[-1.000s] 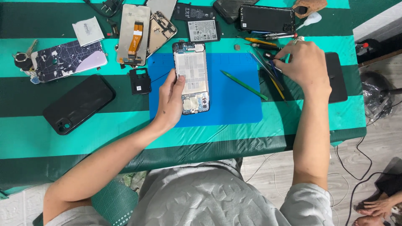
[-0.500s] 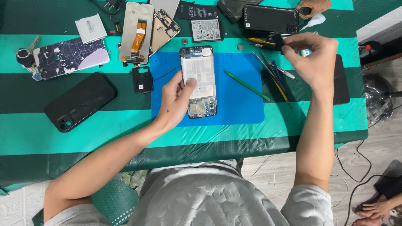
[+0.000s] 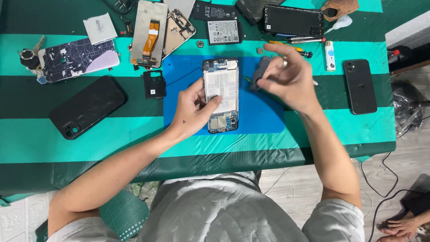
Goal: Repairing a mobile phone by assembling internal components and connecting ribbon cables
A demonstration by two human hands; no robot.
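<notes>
An opened phone [image 3: 221, 95] with its back removed lies on a blue work mat [image 3: 260, 114], circuit board and white inner plate showing. My left hand [image 3: 192, 107] rests on its left side, thumb pressed on the white plate. Just right of the phone's top, my right hand [image 3: 286, 78] hovers above the mat and pinches a small dark grey flat part [image 3: 260, 71]. A green stick tool lies mostly hidden under that hand.
On the green striped table: a black phone [image 3: 87, 106] at left, a patterned phone back [image 3: 78, 59], a detached screen [image 3: 149, 32], a frame [image 3: 179, 29], a battery [image 3: 224, 31], a small black cover [image 3: 154, 84], screwdrivers [image 3: 300, 41], a lighter [image 3: 330, 55], dark phones [image 3: 360, 86] at right.
My right hand came in from the tools at the far right to beside the phone's top, now holding the dark grey part. My left hand stays on the phone.
</notes>
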